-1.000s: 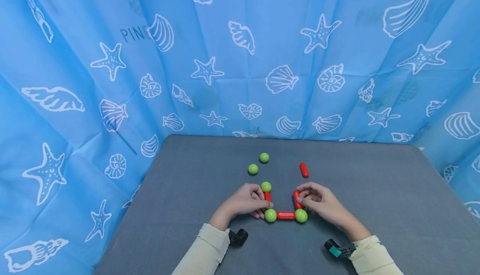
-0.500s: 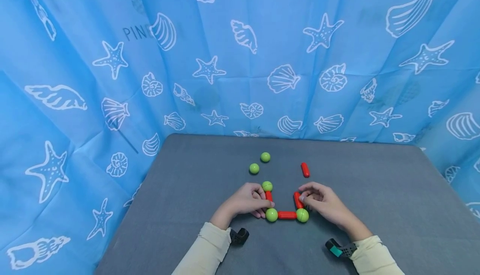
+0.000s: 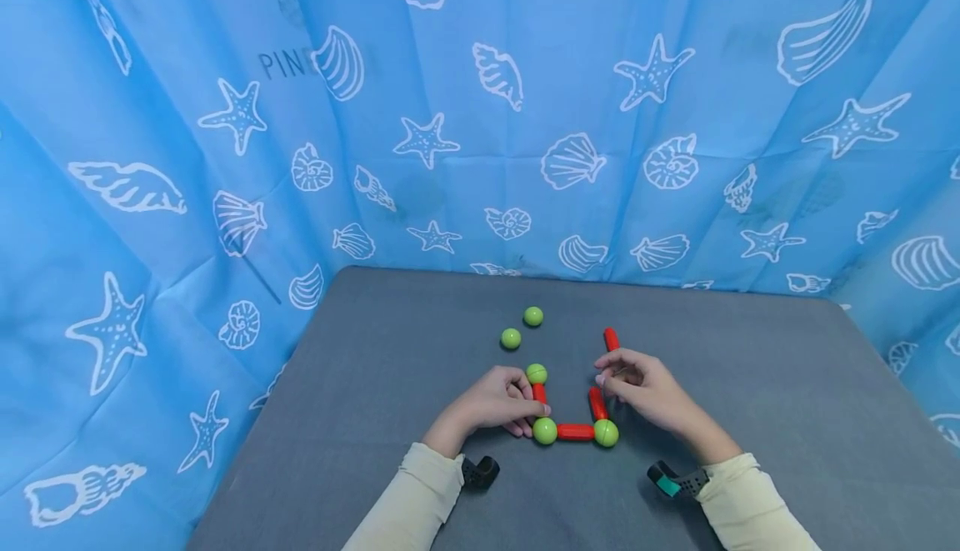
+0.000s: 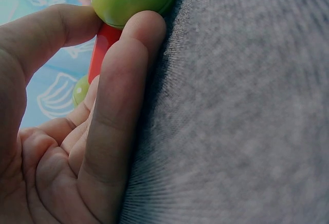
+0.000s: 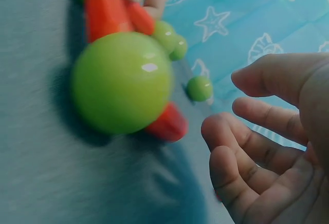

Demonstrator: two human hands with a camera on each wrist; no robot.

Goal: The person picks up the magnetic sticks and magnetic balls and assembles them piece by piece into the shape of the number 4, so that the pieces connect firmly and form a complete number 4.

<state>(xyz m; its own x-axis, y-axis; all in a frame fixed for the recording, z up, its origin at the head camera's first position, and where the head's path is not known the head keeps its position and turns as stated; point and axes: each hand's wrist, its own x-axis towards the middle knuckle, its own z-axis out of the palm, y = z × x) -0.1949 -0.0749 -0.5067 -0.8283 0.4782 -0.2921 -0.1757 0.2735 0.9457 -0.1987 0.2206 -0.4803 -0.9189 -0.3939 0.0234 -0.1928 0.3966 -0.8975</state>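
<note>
Red rods and green balls form a three-sided frame on the table. My left hand (image 3: 491, 405) pinches its left red rod (image 3: 538, 393), thumb and fingertips close against the near-left green ball (image 3: 545, 431); in the left wrist view that ball (image 4: 131, 0) sits at the fingertips. A front rod (image 3: 575, 432) joins it to the near-right green ball (image 3: 606, 433), from which the right rod (image 3: 597, 403) points away. Beyond that rod, my right hand (image 3: 645, 384) hovers with fingers apart and nothing between them. Its fingertips overlap the near end of a loose red rod (image 3: 611, 338).
Two loose green balls, one nearer (image 3: 511, 338) and one farther (image 3: 533, 316), lie beyond the frame. A blue curtain (image 3: 450, 201) with shell prints hangs behind the grey table (image 3: 405, 318).
My right hand has let go of the right rod and moved away from me, toward the loose red rod. The left hand keeps its hold on the left rod.
</note>
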